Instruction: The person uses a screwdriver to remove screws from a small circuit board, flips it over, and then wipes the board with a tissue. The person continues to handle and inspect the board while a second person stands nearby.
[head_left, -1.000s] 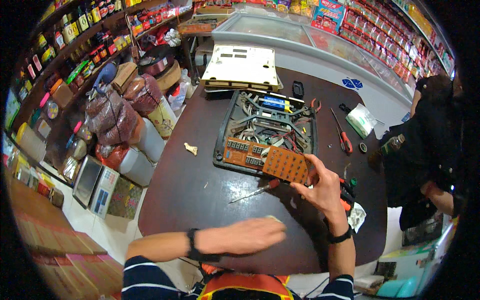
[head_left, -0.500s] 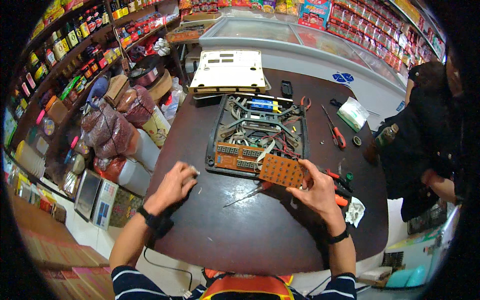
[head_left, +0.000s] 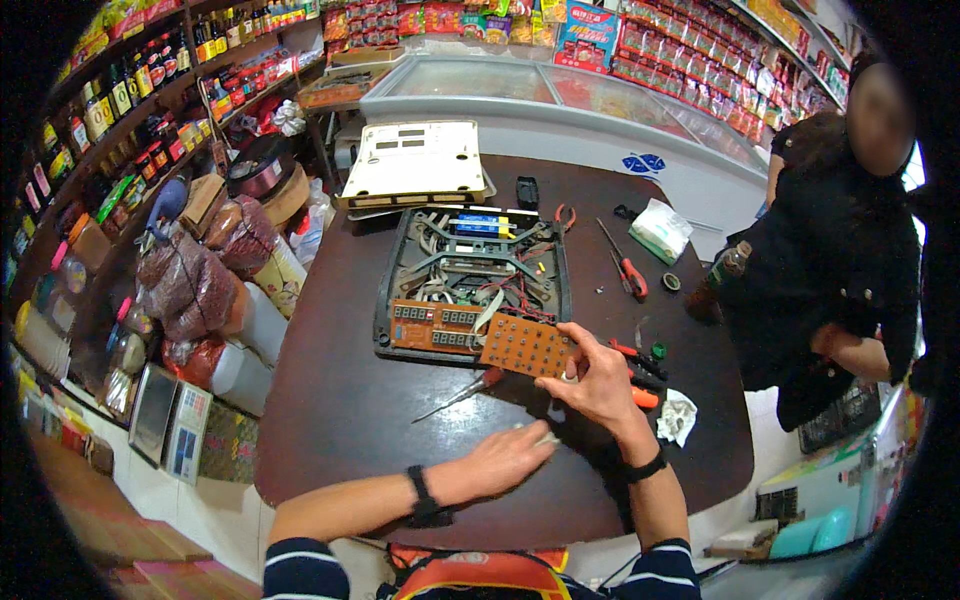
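Note:
My right hand (head_left: 597, 378) pinches an orange circuit board (head_left: 527, 345) by its right end, with small round buttons in rows showing. A pale ribbon cable (head_left: 487, 308) runs from this board toward the opened electronic scale (head_left: 385, 318). An orange display board (head_left: 435, 326) with digit modules lies along the scale's near edge. My left hand (head_left: 505, 462) is low over the table, its fingers closed on a whitish wad (head_left: 547, 438) that looks like tissue. Between my left hand and the scale lies a screwdriver (head_left: 458, 394), its red handle toward the board.
Behind the scale rests its white cover (head_left: 415, 165). On the table's right are a red-handled screwdriver (head_left: 632, 278), pliers (head_left: 566, 217), a tissue pack (head_left: 661, 231), and crumpled tissue (head_left: 677, 418). A person in dark clothes (head_left: 815, 260) stands right; sacks (head_left: 185, 275) stand left.
My left hand has swept from the table's left side to the right and nearer, still with the whitish wad. My right hand keeps hold of the button board. The whole view has shifted.

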